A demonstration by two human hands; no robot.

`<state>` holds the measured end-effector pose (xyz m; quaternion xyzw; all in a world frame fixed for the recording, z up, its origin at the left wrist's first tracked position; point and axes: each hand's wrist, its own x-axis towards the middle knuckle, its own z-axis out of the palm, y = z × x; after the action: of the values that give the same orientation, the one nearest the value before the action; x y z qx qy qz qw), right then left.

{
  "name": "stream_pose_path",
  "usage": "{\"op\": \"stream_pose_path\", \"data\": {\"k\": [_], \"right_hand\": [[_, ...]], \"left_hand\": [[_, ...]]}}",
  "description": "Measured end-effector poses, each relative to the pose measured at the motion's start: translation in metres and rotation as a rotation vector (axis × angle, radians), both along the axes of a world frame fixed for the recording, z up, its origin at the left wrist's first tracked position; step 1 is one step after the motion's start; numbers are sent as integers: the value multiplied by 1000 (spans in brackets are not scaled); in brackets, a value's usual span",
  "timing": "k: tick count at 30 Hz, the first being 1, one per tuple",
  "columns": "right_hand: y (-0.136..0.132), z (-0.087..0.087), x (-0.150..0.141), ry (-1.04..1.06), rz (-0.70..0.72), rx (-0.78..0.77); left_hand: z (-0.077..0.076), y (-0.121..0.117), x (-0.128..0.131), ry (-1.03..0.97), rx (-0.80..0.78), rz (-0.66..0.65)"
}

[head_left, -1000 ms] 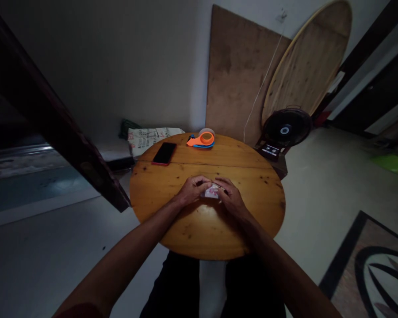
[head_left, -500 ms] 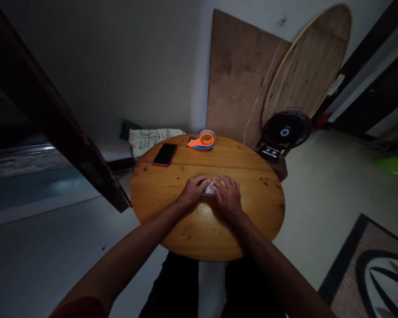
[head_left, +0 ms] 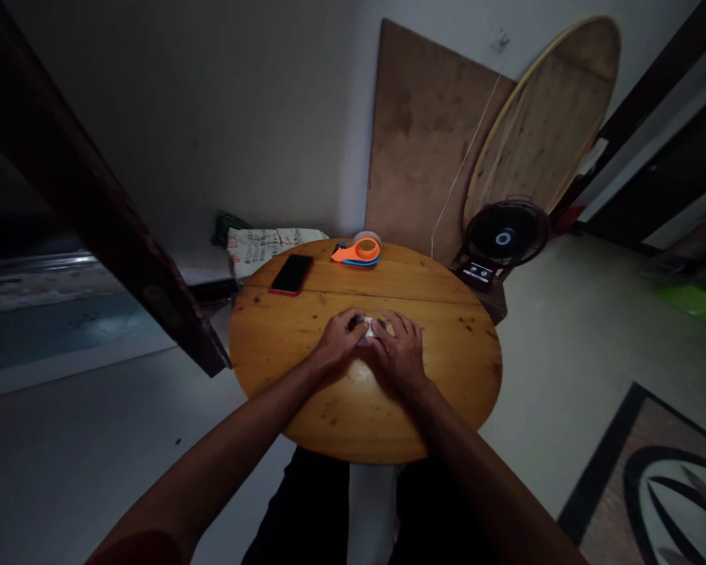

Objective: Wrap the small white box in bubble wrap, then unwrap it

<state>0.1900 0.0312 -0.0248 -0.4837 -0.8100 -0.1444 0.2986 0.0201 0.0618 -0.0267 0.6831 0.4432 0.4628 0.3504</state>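
A small white, box-like item (head_left: 369, 329) is between my two hands, low over the middle of the round wooden table (head_left: 353, 424). Its kind is too small and too covered by fingers to make out. My left hand (head_left: 340, 336) grips its left side, thumb on the near face. On its right side my right hand (head_left: 401, 345) has its fingers curled over the top and thumb pressed against it. Beyond the hands lies an orange and blue tape dispenser (head_left: 358, 250) with a roll of clear tape.
A dark phone with a red edge (head_left: 292, 275) lies at the table's back left. Behind that is a white printed bag (head_left: 259, 247). A black fan (head_left: 506, 234) stands past the right edge, before a leaning round board (head_left: 547, 118) and a brown panel (head_left: 423, 125).
My thumbs and fingers have shifted slightly on the white item, and more of its top shows. The view has moved a little; the phone and tape dispenser stay in place.
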Motion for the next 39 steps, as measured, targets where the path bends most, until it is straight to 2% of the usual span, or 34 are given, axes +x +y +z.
{"op": "stream_pose_path", "data": {"k": [11,22,27,32,35,39], "right_hand": [[-2,3,-2,98,50,-22],[2,-1,1,238,44,-31],[1,-2,3,150,33,-31],[0,0,1,70,34,34],[0,-1,0,130,69,55],[1,-1,3,349,91,70]], "left_hand": [[-5,-3,3,-71,-23,-55],[-3,-2,5,-104,-63,-30],[-2,-2,4,-91,-37,-33],[-5,1,3,-33,-23,-9],[-9,3,4,-44,-21,-1],[-14,5,3,-124,-38,-17]]}}
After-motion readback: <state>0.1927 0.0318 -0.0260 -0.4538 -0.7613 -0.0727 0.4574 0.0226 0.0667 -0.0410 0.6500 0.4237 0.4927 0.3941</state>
